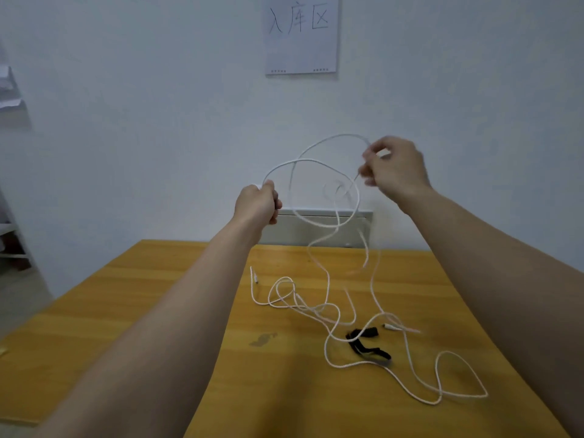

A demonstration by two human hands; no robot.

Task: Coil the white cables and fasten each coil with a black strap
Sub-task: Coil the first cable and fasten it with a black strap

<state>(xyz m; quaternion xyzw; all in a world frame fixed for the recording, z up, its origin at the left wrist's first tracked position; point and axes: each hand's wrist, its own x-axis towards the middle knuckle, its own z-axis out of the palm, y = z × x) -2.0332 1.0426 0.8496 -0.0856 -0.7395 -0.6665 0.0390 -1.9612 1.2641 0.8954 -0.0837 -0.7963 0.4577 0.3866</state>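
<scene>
White in colour, the raised cable [316,162]: loops held in the air beyond the far edge of the table [151,311], with strands trailing down onto it. Your left hand [257,202] grips one loop in a closed fist. Your right hand [395,167] pinches a strand between its fingertips.

On the yellow wooden top:
- a loose tangle [331,311] of white cable
- one plug end [254,276] at the tangle's left, and a second plug [390,327] at its right
- black straps [369,350], crumpled, touching the strands

The hanging strands are blurred, and you cannot tell how many separate cables make up the tangle. The shelving [9,90] is cut off at the left edge.
</scene>
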